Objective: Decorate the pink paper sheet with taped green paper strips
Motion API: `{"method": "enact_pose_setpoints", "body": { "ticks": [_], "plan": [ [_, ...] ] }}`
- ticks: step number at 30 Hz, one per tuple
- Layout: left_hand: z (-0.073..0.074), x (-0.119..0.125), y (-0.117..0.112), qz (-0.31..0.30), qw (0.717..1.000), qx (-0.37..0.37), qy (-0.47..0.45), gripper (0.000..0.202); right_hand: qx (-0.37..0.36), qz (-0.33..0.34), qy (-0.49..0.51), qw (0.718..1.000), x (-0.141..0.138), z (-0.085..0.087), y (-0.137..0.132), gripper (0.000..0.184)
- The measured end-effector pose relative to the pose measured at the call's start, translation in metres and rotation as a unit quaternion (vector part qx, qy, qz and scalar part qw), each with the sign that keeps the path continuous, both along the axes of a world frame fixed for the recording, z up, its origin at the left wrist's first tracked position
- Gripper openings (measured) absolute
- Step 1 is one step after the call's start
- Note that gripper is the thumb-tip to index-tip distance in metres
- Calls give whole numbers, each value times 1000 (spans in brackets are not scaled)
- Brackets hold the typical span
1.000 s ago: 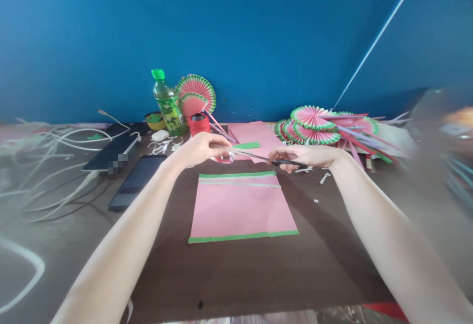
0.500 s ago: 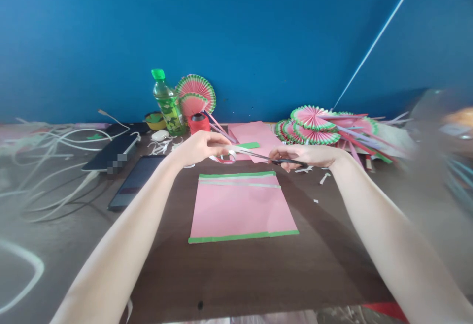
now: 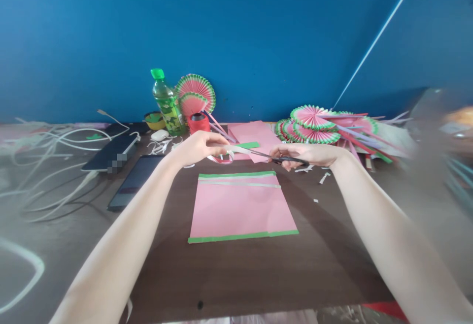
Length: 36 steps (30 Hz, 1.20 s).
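A narrow white strip (image 3: 236,149) is pinched in the fingers of my left hand (image 3: 199,147), and its tail curls down in a loop beneath them. From the other side my right hand (image 3: 301,154) grips black-handled scissors (image 3: 284,160), whose blades point left and meet the strip's end. Whether the blades are closed on it I cannot tell. Just behind the strip is a piece of green paper (image 3: 248,145). Below both hands a pink sheet (image 3: 240,210) lies flat, with green bands along its far and near edges and pale strips across its far part.
Pink paper (image 3: 264,129) lies behind my hands. Folded pink-green paper fans (image 3: 313,117) and sticks are heaped at right; more fans (image 3: 195,90) stand beside a green-capped bottle (image 3: 168,105). A tablet (image 3: 135,183), white cables (image 3: 55,151) and paper scraps (image 3: 324,178) are on the table.
Both hands stay nearly in place. The curled tail of the white strip has shifted slightly left, and the scissors have moved very little.
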<state>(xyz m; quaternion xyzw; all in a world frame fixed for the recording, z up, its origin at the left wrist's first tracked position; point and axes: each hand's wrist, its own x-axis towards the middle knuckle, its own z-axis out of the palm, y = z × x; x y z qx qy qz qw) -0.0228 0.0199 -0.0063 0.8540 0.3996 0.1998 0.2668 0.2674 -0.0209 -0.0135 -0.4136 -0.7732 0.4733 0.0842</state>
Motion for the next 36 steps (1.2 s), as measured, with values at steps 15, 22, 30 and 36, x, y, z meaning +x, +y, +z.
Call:
{"method": "enact_pose_setpoints", "body": {
  "ticks": [15, 22, 30, 36],
  "plan": [
    [-3, 1, 2, -23, 997, -13, -70, 29, -29, -22, 19, 999, 1, -2, 0, 43],
    [-5, 0, 3, -14, 997, -22, -73, 29, -34, -17, 38, 999, 1, -1, -1, 42],
    [-1, 2, -1, -22, 999, -19, -44, 27, -46, -20, 53, 997, 2, -4, 2, 42],
    [2, 2, -3, -11, 1000, -1, -13, 26, -50, -17, 51, 997, 5, -6, 4, 45]
  ]
}}
